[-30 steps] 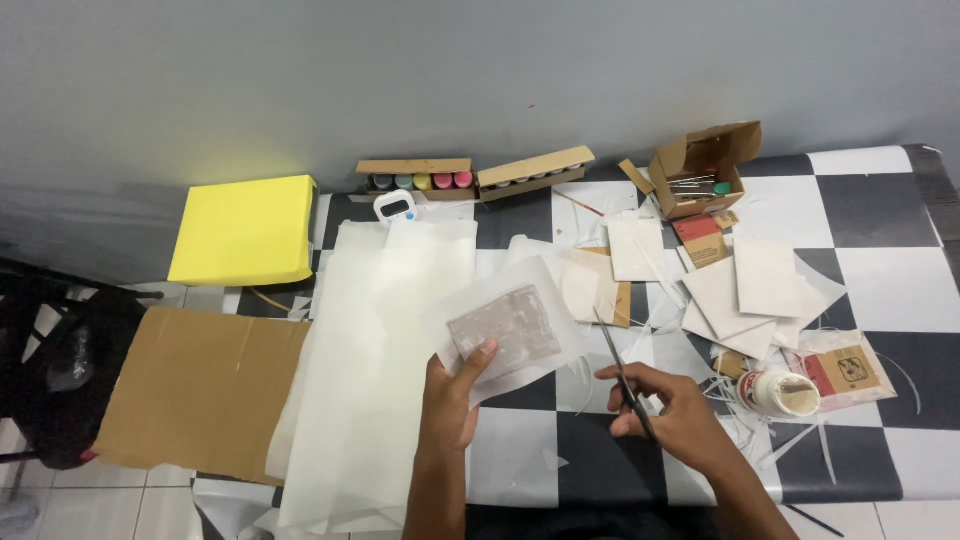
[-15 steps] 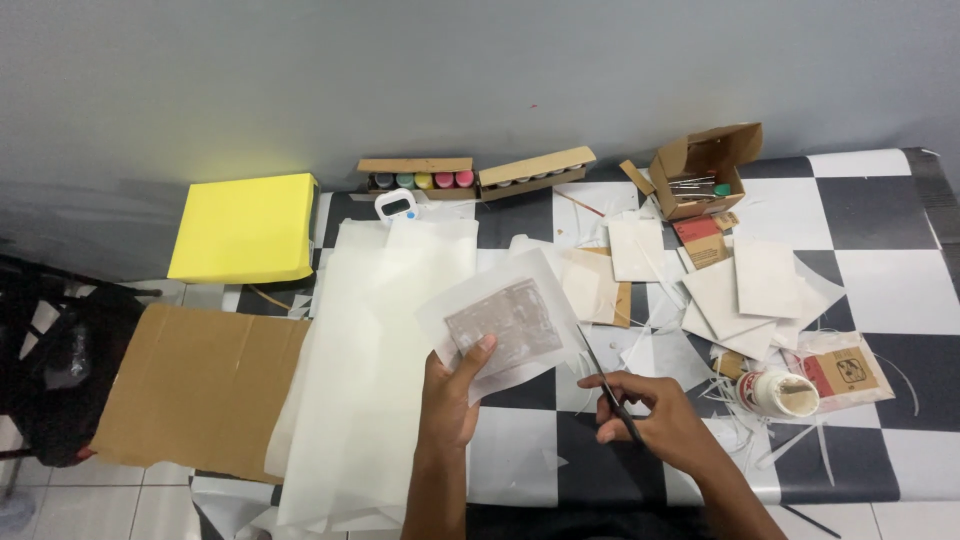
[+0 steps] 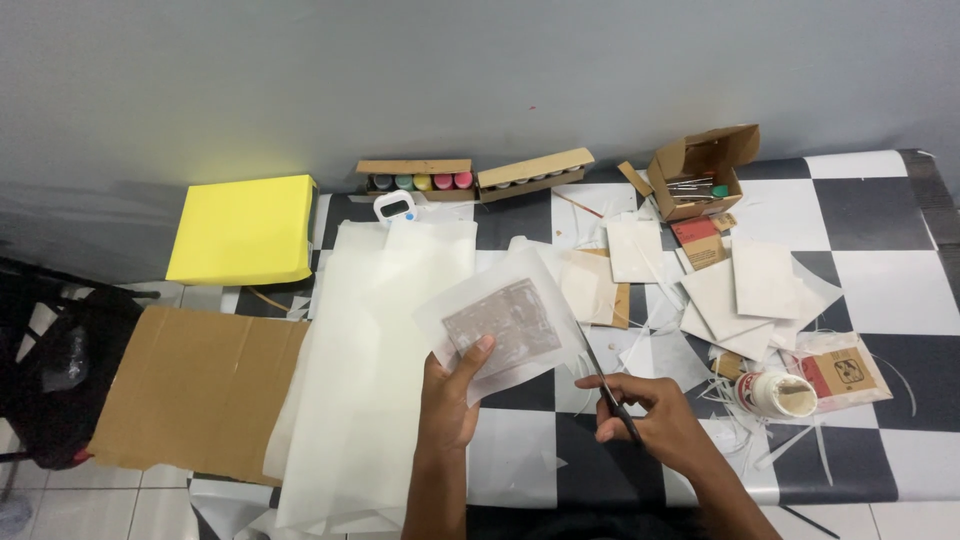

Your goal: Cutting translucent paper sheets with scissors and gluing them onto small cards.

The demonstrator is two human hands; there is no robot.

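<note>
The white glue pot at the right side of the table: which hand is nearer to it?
Right. The right hand with the scissors lies just left of the white glue pot; the left hand is farther left, holding the translucent sheet.

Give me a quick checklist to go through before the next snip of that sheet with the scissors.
1. Sheet held firmly: the left hand pinches the translucent sheet at its lower edge, thumb on top. Ok.
2. Scissors gripped: the right hand holds the scissors. Ok.
3. Blades at the sheet's edge: the tip lies at its right side, but actual contact is unclear. Cannot tell.
4. Left fingers away from the blades: they sit well to the side. Ok.
5. Table around the work: paper scraps and a tape roll lie near the right hand. Not ok.
</note>
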